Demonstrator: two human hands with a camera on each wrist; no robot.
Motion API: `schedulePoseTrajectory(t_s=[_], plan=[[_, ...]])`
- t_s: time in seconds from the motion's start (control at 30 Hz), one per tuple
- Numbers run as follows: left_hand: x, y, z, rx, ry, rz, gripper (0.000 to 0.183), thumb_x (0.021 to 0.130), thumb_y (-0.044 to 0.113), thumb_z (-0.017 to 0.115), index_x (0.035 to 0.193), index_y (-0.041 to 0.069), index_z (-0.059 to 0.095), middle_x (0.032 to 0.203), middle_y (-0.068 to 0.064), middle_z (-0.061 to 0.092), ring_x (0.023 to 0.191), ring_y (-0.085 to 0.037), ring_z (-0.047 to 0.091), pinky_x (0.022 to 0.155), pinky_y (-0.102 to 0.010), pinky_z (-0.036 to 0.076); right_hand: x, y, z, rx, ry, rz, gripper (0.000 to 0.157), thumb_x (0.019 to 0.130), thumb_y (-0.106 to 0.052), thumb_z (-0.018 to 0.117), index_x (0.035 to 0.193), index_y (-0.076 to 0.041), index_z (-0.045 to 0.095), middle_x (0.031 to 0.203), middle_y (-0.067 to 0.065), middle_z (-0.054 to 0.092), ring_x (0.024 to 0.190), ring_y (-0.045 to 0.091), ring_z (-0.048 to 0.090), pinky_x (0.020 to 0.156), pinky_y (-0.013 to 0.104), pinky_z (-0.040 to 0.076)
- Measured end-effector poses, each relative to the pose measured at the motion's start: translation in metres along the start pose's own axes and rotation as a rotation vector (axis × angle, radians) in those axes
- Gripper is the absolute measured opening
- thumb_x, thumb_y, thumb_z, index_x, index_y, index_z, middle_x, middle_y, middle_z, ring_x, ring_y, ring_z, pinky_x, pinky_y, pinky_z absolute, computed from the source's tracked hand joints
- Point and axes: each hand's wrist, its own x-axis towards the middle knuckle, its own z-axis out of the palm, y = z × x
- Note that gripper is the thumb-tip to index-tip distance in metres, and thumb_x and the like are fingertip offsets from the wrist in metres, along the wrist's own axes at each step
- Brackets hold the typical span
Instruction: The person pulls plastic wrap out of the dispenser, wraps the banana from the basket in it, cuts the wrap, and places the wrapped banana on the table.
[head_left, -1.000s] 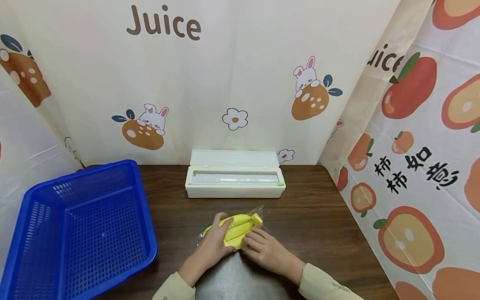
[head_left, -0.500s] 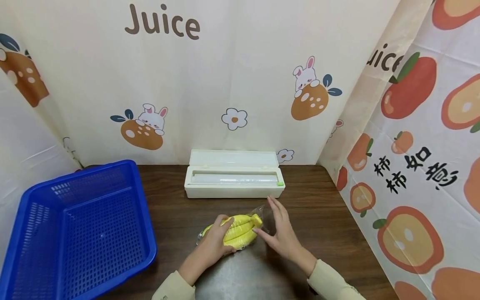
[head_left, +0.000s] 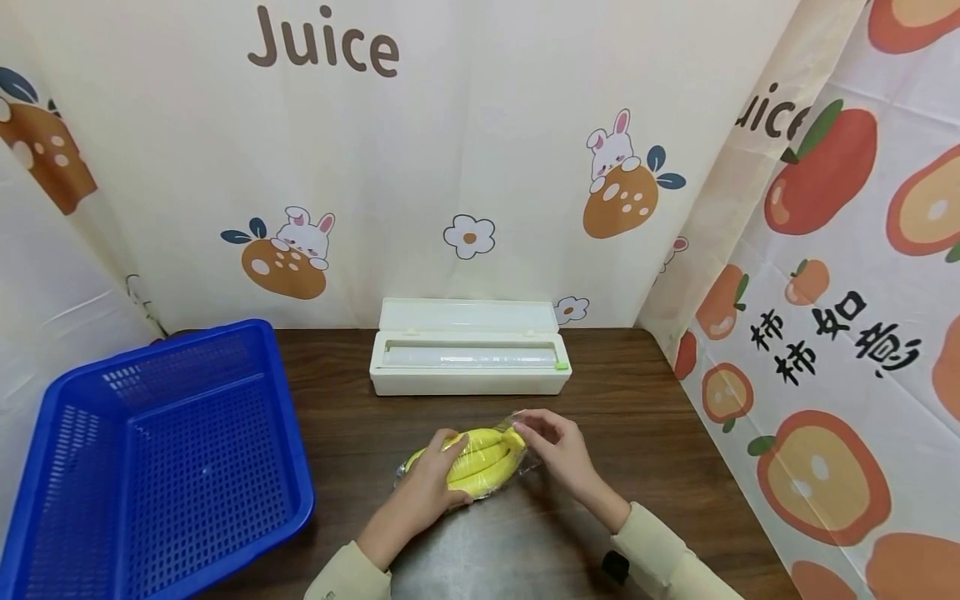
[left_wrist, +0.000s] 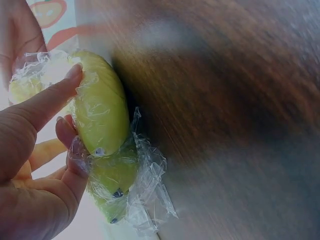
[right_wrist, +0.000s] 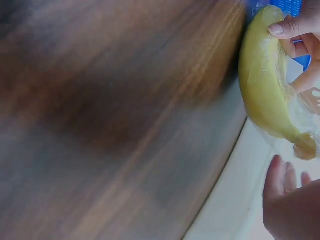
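A bunch of yellow bananas point(head_left: 483, 468) lies on the table, wrapped in clear cling film point(left_wrist: 147, 185). My left hand point(head_left: 429, 479) grips its left part from above, thumb on the near side and fingers over the far side. Loose, crumpled film sticks out past the dark banana tips in the left wrist view. At the stem end, my right hand point(head_left: 562, 450) has its thumb and index finger drawn together on the film edge. In the right wrist view, my right hand point(right_wrist: 290, 200) is beside the stem point(right_wrist: 305, 146); the exact contact with the film is unclear.
Behind the bananas stands a white cling film dispenser point(head_left: 470, 383), lid raised, with a film roll point(head_left: 472, 357) inside. A large blue plastic basket point(head_left: 288, 417) occupies the left side. Printed curtains point(head_left: 420, 150) enclose the dark wooden table point(head_left: 637, 417) at back and sides.
My right hand has left the near side of the bananas, spread out beside the stem, then brought its fingers together at the film there. The left hand keeps its grip.
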Motion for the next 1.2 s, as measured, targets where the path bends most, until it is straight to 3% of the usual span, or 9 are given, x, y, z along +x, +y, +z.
schedulePoseTrajectory(t_s=[0.1, 0.23, 0.5, 0.6, 0.7, 0.8, 0.97, 1.07, 1.2], plan=[[0.0, 0.001, 0.0, 0.001, -0.008, -0.006, 0.082, 0.075, 0.011, 0.096, 0.143, -0.011, 0.057, 0.138, -0.027, 0.054, 0.113, -0.041, 0.068, 0.087, -0.047, 0.061, 0.0, -0.002, 0.0, -0.029, 0.05, -0.065, 0.011, 0.095, -0.003, 0.077, 0.105, 0.002, 0.079, 0.102, 0.016, 0.079, 0.087, 0.001, 0.069, 0.071, 0.018, 0.055], [0.001, 0.002, -0.001, 0.004, -0.008, -0.003, 0.083, 0.074, 0.011, 0.096, 0.144, -0.011, 0.057, 0.138, -0.027, 0.054, 0.113, -0.041, 0.068, 0.087, -0.047, 0.06, -0.003, -0.005, 0.0, -0.089, 0.1, -0.16, 0.006, 0.093, -0.004, 0.08, 0.099, -0.005, 0.082, 0.095, 0.01, 0.081, 0.086, 0.005, 0.073, 0.071, 0.018, 0.058], [0.002, 0.001, -0.001, -0.003, 0.002, 0.02, 0.083, 0.073, 0.01, 0.096, 0.143, -0.012, 0.057, 0.136, -0.027, 0.055, 0.11, -0.042, 0.069, 0.088, -0.048, 0.06, -0.011, -0.008, 0.003, -0.406, 0.13, -0.644, 0.022, 0.08, 0.018, 0.08, 0.095, 0.002, 0.077, 0.09, 0.013, 0.079, 0.079, 0.022, 0.079, 0.072, 0.018, 0.061], [0.002, 0.0, 0.0, 0.008, -0.002, 0.021, 0.082, 0.073, 0.011, 0.096, 0.143, -0.012, 0.057, 0.135, -0.028, 0.055, 0.108, -0.042, 0.069, 0.087, -0.048, 0.06, -0.016, -0.008, 0.002, -0.491, 0.077, -0.761, 0.012, 0.092, 0.007, 0.075, 0.104, 0.005, 0.075, 0.099, 0.016, 0.079, 0.085, 0.026, 0.079, 0.077, 0.024, 0.062], [0.002, 0.0, 0.0, 0.01, -0.011, 0.013, 0.082, 0.074, 0.011, 0.095, 0.143, -0.012, 0.057, 0.136, -0.028, 0.055, 0.108, -0.042, 0.069, 0.086, -0.047, 0.061, -0.021, -0.007, 0.002, -0.575, 0.037, -0.858, 0.022, 0.105, -0.011, 0.065, 0.113, 0.008, 0.072, 0.108, 0.02, 0.078, 0.093, 0.03, 0.079, 0.082, 0.03, 0.063], [0.002, 0.0, 0.0, 0.008, -0.021, 0.008, 0.082, 0.074, 0.011, 0.095, 0.143, -0.012, 0.057, 0.136, -0.028, 0.055, 0.109, -0.041, 0.069, 0.087, -0.047, 0.06, -0.024, -0.006, 0.001, -0.635, 0.032, -0.914, 0.025, 0.102, -0.011, 0.071, 0.117, 0.009, 0.072, 0.112, 0.022, 0.077, 0.096, 0.032, 0.078, 0.084, 0.031, 0.063], [0.003, 0.0, -0.001, 0.002, -0.032, 0.001, 0.082, 0.075, 0.012, 0.095, 0.143, -0.013, 0.056, 0.137, -0.028, 0.054, 0.111, -0.041, 0.068, 0.09, -0.048, 0.06, -0.023, -0.008, -0.002, -0.594, -0.005, -0.935, 0.05, 0.064, 0.02, 0.086, 0.112, 0.012, 0.073, 0.112, 0.025, 0.076, 0.089, 0.03, 0.079, 0.084, 0.023, 0.061], [0.003, 0.0, -0.001, 0.001, -0.037, -0.004, 0.082, 0.075, 0.012, 0.095, 0.144, -0.012, 0.057, 0.137, -0.027, 0.055, 0.111, -0.041, 0.068, 0.09, -0.048, 0.06, -0.019, -0.01, -0.007, -0.564, -0.055, -0.935, 0.051, 0.062, 0.023, 0.086, 0.111, 0.013, 0.074, 0.109, 0.024, 0.076, 0.087, 0.028, 0.079, 0.084, 0.02, 0.06], [0.004, 0.0, -0.002, -0.012, -0.045, -0.008, 0.082, 0.075, 0.011, 0.095, 0.144, -0.012, 0.057, 0.137, -0.027, 0.055, 0.113, -0.041, 0.068, 0.091, -0.049, 0.059, -0.013, -0.013, -0.016, -0.616, -0.117, -0.931, 0.049, 0.065, 0.012, 0.09, 0.112, 0.007, 0.077, 0.11, 0.018, 0.078, 0.093, 0.027, 0.079, 0.085, 0.02, 0.06]])
